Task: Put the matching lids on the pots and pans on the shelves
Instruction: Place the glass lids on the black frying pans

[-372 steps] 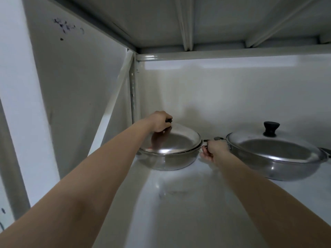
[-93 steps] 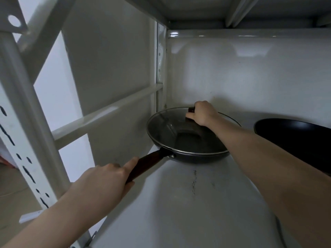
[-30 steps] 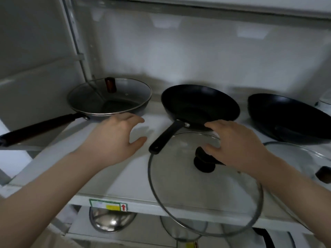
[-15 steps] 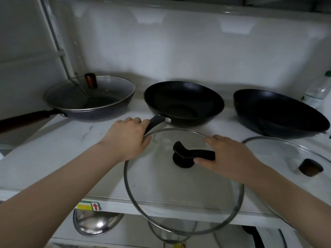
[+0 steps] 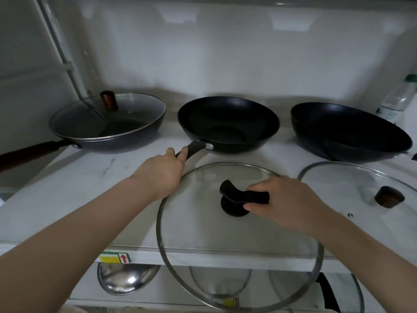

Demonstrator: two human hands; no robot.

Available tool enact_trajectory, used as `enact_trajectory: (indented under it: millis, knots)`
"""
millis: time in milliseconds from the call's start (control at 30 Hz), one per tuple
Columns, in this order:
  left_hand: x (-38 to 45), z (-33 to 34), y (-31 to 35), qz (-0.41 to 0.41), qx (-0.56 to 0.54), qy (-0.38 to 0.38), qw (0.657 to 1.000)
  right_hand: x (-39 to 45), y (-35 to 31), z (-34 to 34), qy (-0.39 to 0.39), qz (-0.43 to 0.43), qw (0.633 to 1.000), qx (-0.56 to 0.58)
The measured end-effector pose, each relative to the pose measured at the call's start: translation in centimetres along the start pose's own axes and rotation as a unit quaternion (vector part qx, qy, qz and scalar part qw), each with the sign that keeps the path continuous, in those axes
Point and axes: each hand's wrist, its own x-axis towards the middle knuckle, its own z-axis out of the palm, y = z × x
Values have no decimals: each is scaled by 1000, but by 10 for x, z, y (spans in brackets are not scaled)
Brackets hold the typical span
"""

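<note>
Three dark pans stand in a row on the white shelf [image 5: 67, 188]. The left pan [image 5: 108, 129] wears a glass lid with a brown knob. The middle black wok [image 5: 228, 125] is uncovered; my left hand [image 5: 162, 170] grips its black handle. A large glass lid [image 5: 237, 233] with a black handle overhangs the shelf's front edge, and my right hand [image 5: 286, 202] is closed on that handle. The right wok [image 5: 347, 132] is uncovered. A second glass lid [image 5: 365, 195] with a brown knob lies in front of it.
A plastic bottle [image 5: 397, 100] stands at the far right by the wall. On the lower shelf I see a steel lid [image 5: 126, 279], more glass lids [image 5: 221, 283] and a black handle. A metal upright runs up the back left corner.
My left hand has slid forward along the middle wok's handle and closed on it. My right hand has tightened round the black lid handle. The view has shifted slightly.
</note>
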Motion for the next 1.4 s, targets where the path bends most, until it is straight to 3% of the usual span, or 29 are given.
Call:
enact_trajectory:
  millis: [233, 467, 733, 1067, 1400]
  knots:
    - [2, 0, -1, -5, 5, 1, 1000, -52, 12, -46, 28, 46, 998, -15]
    - [3, 7, -3, -14, 8, 23, 1000, -101, 41, -80, 185, 143, 963, 133]
    - [2, 10, -2, -22, 26, 40, 999, -18, 49, -111, 344, 79, 911, 214]
    - [0, 10, -1, -23, 35, 46, 998, 164, 55, -108, 248, 84, 950, 172]
    - [4, 14, -4, -19, 47, 68, 996, 248, 51, -84, 148, 156, 971, 102]
